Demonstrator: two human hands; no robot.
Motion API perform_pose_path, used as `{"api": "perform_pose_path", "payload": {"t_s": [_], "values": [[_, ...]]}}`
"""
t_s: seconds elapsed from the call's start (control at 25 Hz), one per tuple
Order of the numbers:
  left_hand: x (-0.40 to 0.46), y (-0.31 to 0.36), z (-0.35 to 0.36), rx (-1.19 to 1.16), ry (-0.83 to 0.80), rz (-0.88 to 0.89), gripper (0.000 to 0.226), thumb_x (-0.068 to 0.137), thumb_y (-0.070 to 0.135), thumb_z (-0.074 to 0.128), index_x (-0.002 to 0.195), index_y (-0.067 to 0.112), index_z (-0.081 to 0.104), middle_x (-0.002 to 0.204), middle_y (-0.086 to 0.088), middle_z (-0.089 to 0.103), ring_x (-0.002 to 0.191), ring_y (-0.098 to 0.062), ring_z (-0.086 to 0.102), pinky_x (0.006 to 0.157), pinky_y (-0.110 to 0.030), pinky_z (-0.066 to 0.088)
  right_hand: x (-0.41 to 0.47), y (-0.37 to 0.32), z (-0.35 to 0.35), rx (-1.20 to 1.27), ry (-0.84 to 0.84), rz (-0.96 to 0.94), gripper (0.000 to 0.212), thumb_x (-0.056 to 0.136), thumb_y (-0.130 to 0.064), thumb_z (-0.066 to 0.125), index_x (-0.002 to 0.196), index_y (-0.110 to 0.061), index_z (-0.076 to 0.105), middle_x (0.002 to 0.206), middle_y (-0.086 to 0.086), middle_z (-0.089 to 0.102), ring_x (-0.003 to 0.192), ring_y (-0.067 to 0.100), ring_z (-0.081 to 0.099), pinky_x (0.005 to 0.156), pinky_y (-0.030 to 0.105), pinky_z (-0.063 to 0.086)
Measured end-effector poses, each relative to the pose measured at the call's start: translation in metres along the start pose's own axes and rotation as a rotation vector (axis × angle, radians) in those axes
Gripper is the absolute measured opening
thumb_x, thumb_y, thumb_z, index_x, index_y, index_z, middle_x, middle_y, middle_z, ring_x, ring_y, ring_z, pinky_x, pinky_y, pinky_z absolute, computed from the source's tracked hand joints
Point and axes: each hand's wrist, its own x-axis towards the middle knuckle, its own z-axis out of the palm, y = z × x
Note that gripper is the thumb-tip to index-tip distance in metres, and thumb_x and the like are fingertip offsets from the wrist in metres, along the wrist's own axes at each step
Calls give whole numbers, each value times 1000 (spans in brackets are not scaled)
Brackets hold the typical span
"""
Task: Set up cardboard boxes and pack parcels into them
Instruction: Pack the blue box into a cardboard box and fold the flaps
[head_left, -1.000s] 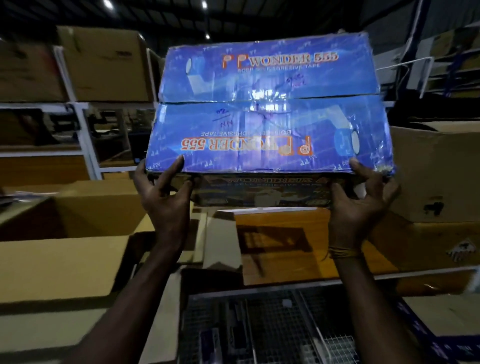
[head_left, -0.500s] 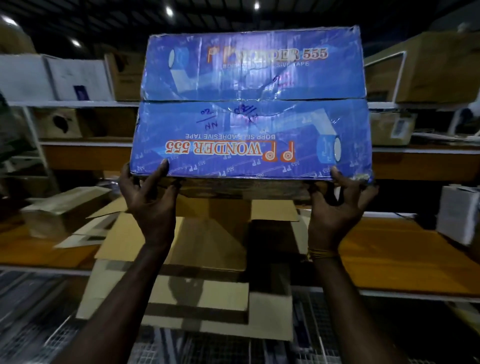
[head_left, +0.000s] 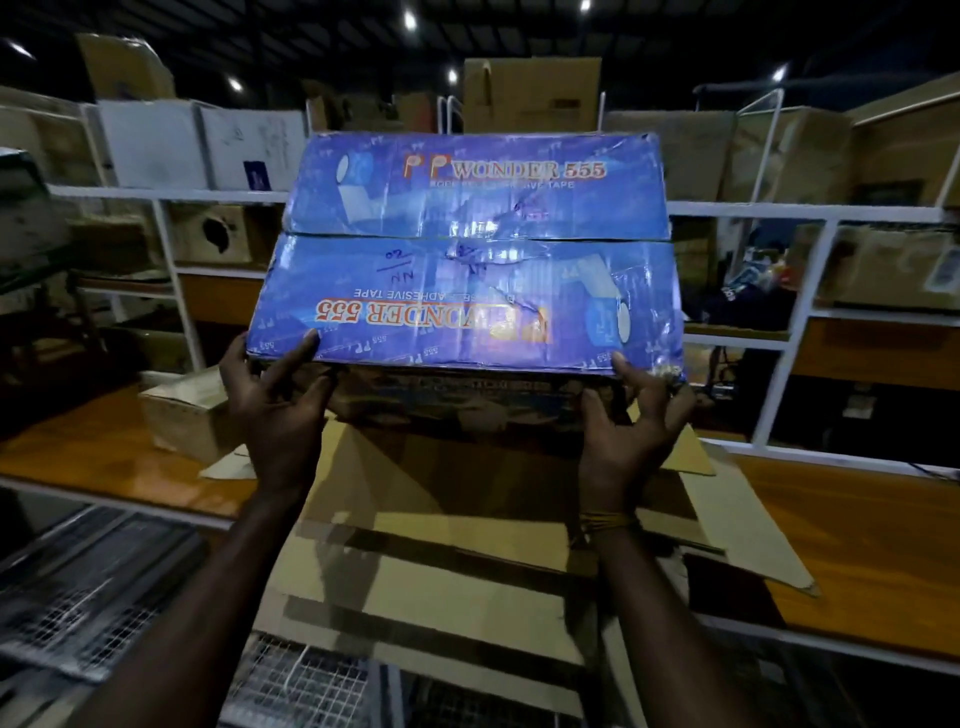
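A dim storeroom: white metal shelves (head_left: 171, 270) run along the back, loaded with brown cartons (head_left: 530, 93), and small ceiling lights shine overhead. Below the shelves lies an orange-brown wooden worktop (head_left: 857, 551), with wire mesh (head_left: 296, 686) at its near edge.

A blue box (head_left: 467, 260) printed "Wonder 555" is held up in the air in front of the shelves, above the worktop, its two top flaps shut and meeting at a seam across the middle. What is inside cannot be seen. The left hand (head_left: 275, 410) grips the box's near left corner, thumb on the top face, fingers curled under. The right hand (head_left: 631, 421) grips the near right corner the same way.

Directly beneath the blue box, a brown cardboard box (head_left: 441, 530) lies on the worktop with flaps spread. A smaller carton (head_left: 182, 415) sits to the left of the blue box.
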Motion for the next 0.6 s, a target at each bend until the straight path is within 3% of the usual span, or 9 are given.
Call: {"api": "perform_pose_path", "payload": {"t_s": [0.12,0.2,0.36,0.44,0.6], "values": [[28,-11,2,64,-29,-67,45,79,4,82,121,15,71,139,-13,43,129,-19,52,105,-40,50,12,3,25,-91,-54,-8,41,76,-7,82,114,-13,68,124,-9,38,118,10,52,104,29,47],[59,-18,10,165,-83,-88,51,74,4,84,122,15,71,134,-11,47,123,-21,56,107,-31,47,26,1,37,-129,-111,33,40,77,-18,83,113,-22,66,121,-9,40,113,26,58,100,34,51],[117,-48,37,330,-270,-154,60,64,20,90,121,27,72,125,-14,60,110,-24,64,101,-38,50,48,11,49,-435,-166,102,41,75,-43,81,111,-39,62,127,5,44,112,31,57,75,41,55],[124,-62,54,361,-352,-164,61,62,23,92,120,29,73,121,-15,64,106,-25,65,97,-40,52,52,27,48,-491,-214,162,44,74,-52,78,113,-42,61,137,10,45,119,31,55,73,40,54],[114,-92,68,350,-375,-270,61,60,27,94,117,38,72,126,-11,61,110,-29,64,89,-49,56,60,46,55,-571,-248,161,45,72,-53,80,113,-44,64,127,5,45,110,32,58,71,35,52]]}}
